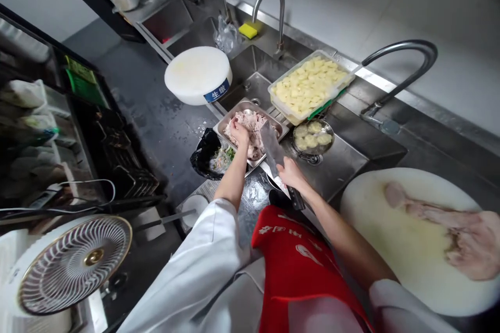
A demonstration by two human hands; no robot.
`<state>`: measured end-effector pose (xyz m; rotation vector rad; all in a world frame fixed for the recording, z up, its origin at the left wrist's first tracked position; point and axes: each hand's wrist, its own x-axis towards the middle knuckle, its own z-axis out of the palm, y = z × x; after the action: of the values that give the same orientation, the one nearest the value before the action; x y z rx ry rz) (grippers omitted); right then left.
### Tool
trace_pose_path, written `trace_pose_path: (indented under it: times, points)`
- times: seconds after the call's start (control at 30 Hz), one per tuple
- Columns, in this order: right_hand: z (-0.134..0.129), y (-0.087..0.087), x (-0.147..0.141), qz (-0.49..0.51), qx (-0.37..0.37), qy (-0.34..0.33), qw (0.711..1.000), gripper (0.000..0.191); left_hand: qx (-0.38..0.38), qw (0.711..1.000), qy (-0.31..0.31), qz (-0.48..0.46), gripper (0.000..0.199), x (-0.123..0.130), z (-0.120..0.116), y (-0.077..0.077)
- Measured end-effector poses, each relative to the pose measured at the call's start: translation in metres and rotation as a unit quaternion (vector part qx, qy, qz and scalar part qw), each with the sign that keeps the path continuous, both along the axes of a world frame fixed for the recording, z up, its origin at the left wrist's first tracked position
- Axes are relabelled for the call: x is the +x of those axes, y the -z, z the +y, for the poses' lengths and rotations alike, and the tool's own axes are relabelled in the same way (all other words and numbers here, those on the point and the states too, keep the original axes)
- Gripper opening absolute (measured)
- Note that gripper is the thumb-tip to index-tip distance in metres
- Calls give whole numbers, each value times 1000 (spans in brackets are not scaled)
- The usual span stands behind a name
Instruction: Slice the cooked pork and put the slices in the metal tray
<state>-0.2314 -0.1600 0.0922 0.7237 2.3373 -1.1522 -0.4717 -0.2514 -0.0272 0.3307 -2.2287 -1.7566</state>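
My left hand (239, 132) reaches over a metal tray (221, 126) of chopped pale pink meat (255, 127). Its fingers are loosely bent at the meat, and I see nothing held in them; the fingertips are partly hidden. In my right hand (291, 173) is a wide-bladed cleaver (271, 143), gripped by its black handle. The blade slants over the right side of the tray, close to the meat. Off to the right, a large piece of raw meat (469, 239) lies on a round white cutting board (385, 255).
A clear tub of cut pale yellow pieces (308, 86) rests across the sinks, above a bowl (313, 138) of pale rounds. Another thick white board (197, 70) sits left. A black-lined scrap bin (203, 158) stands below the tray. Curved taps (406, 47) rise behind; a fan (78, 265) is lower left.
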Motion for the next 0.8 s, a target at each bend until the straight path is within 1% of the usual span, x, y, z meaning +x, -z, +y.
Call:
trace_pose_path:
  times: [0.13, 0.2, 0.23, 0.3, 0.33, 0.37, 0.4, 0.43, 0.47, 0.53, 0.57, 0.6, 0.63, 0.67, 0.7, 0.73, 0.77, 0.8]
  points:
    - [9, -3, 9, 10, 33, 6, 999, 19, 77, 996, -35, -14, 30, -18, -6, -9]
    - [14, -4, 26, 29, 71, 6, 997, 18, 81, 996, -48, -8, 29, -24, -13, -13]
    - [18, -5, 40, 39, 97, 8, 994, 18, 70, 996, -57, 0, 27, -25, -17, -16]
    - [26, -6, 79, 46, 158, 25, 986, 18, 31, 997, -63, 25, 25, -22, -22, -21]
    - [31, -7, 103, 42, 184, 40, 981, 20, 7, 997, -57, 45, 25, -17, -22, -24]
    - [34, -9, 130, 30, 200, 60, 977, 21, -19, 997, -36, 70, 25, -11, -18, -27]
    - [36, -12, 158, 13, 210, 86, 974, 22, -44, 994, -16, 95, 25, -3, -9, -29]
    - [37, -16, 187, -6, 214, 117, 970, 23, -57, 991, 8, 119, 26, 8, 4, -31]
    - [37, -21, 215, -26, 214, 152, 965, 24, -56, 988, 44, 139, 27, 20, 23, -33]
    - [33, -29, 267, -54, 211, 229, 949, 24, -45, 977, 132, 164, 26, 57, 72, -36]
    - [31, -32, 290, -63, 212, 268, 938, 24, -37, 966, 189, 173, 24, 82, 101, -38]
    - [28, -33, 311, -67, 214, 304, 926, 24, -29, 949, 256, 180, 23, 112, 129, -40]
    - [24, -33, 331, -70, 216, 337, 914, 24, -23, 924, 334, 185, 21, 146, 156, -42]
    - [20, -32, 349, -72, 217, 366, 902, 25, -25, 884, 429, 186, 20, 183, 181, -44]
    - [16, -30, 365, -71, 216, 390, 892, 26, -40, 824, 534, 184, 19, 220, 204, -45]
    - [13, -27, 380, -69, 212, 409, 885, 28, -68, 753, 630, 177, 20, 256, 225, -46]
    - [9, -23, 393, -63, 205, 425, 879, 30, -113, 677, 707, 168, 23, 288, 244, -45]
    - [7, -19, 404, -58, 198, 438, 875, 31, -159, 617, 753, 164, 28, 317, 260, -44]
